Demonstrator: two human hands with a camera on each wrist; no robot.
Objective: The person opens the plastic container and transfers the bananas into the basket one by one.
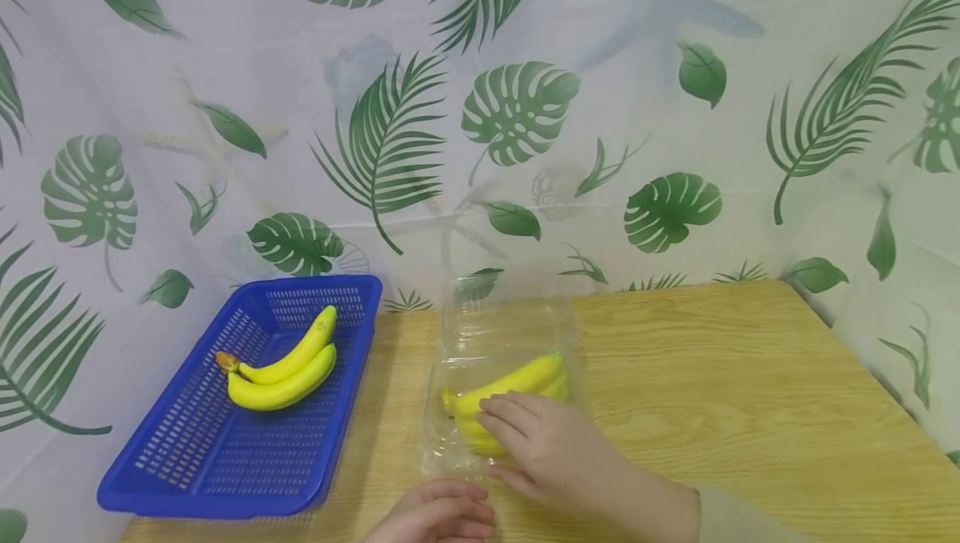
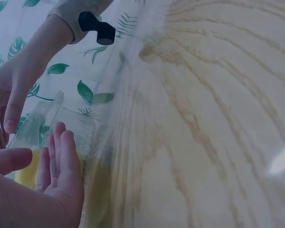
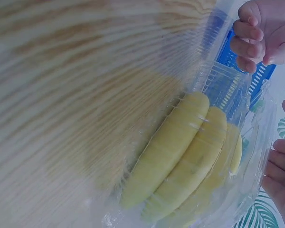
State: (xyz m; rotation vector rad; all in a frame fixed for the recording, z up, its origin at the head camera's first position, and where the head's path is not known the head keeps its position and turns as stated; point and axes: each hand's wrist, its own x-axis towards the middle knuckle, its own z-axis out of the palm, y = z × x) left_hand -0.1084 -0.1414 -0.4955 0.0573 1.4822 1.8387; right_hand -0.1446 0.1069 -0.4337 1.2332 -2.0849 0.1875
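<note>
Bananas in a clear box, under my spread hand.

The bunch of bananas (image 1: 502,384) lies inside the clear plastic box (image 1: 437,439), whose lid (image 1: 510,326) stands open behind it; my right hand (image 1: 551,447) is over them, fingers fairly straight and pinching nothing, and my left hand (image 1: 435,514) sits loosely by the near edge, thumb apart from its fingers. Leftward on the wood-grain table (image 1: 750,376), the blue basket (image 1: 217,505) cradles two joined bananas (image 1: 281,397); leaf-printed cloth (image 1: 600,26) hangs behind. My right wrist view alone shows the bunch side-on through the box wall, my right fingers apart from it; my left wrist view alone shows a black device (image 2: 97,28) at my right sleeve.
</note>
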